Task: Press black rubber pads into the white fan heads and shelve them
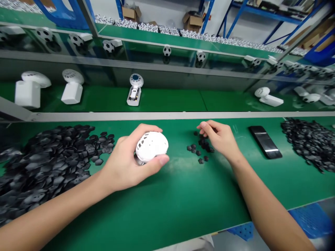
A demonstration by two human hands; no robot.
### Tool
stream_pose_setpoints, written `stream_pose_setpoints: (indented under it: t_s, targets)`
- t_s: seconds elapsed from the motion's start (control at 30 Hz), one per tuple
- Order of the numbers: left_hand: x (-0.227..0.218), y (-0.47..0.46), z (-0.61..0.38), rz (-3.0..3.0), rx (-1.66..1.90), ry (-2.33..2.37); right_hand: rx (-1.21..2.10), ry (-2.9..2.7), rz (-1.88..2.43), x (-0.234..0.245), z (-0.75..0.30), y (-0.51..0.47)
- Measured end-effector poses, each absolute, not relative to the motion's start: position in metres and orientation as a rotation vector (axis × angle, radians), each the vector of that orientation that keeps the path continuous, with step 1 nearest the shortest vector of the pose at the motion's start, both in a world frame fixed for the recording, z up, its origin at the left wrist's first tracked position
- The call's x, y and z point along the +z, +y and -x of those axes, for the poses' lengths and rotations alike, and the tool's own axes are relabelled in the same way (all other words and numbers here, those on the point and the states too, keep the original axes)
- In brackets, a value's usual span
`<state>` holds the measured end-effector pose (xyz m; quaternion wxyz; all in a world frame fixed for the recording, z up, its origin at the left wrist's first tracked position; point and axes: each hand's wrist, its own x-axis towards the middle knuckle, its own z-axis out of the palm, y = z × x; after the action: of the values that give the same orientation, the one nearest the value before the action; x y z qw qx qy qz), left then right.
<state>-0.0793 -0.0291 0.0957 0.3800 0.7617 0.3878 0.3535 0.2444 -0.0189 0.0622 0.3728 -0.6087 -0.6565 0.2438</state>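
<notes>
My left hand (131,158) is wrapped round a white rounded plastic shell (151,146) with slots along its left side, held above the green bench. My right hand (218,137) has thumb and fingertips pinched together just over a small group of black pentagon pieces (206,144). Whether a piece is between those fingertips is too small to make out. A few black pieces lie loose on the bench between the two hands. Beside my left forearm spreads a large heap of black pieces (52,164), which the forearm partly covers.
A black phone (265,142) lies right of my right hand, with another black heap (310,143) beyond it. Behind a metal rail (167,116), white devices (72,87) stand on a green belt (170,99). Above, football-patterned balls (166,51) sit on a shelf.
</notes>
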Motion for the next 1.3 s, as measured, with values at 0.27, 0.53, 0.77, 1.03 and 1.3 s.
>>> stream_pose_setpoints:
  t_s: [0.27, 0.53, 0.77, 1.03, 1.3]
  targets:
    - [0.093, -0.026, 0.082, -1.752, 0.922, 0.914, 0.349, -1.957, 1.757, 0.046, -0.263, -0.013]
    - [0.094, -0.032, 0.081, -2.164, 1.136, 0.710, 0.352, -1.918, 1.668, 0.048, -0.252, -0.015]
    - [0.066, -0.043, 0.077, -2.137, 0.767, 1.179, 0.976, -1.304, 1.457, 0.064, -0.210, -0.043]
    - [0.040, -0.045, 0.068, -1.971, 0.843, 1.125, 0.900, -1.719, 1.206, 0.072, -0.161, -0.078]
    - [0.040, -0.043, 0.071, -2.220, 0.695, 1.153, 0.663, -1.810, 1.184, 0.056, -0.149, -0.082]
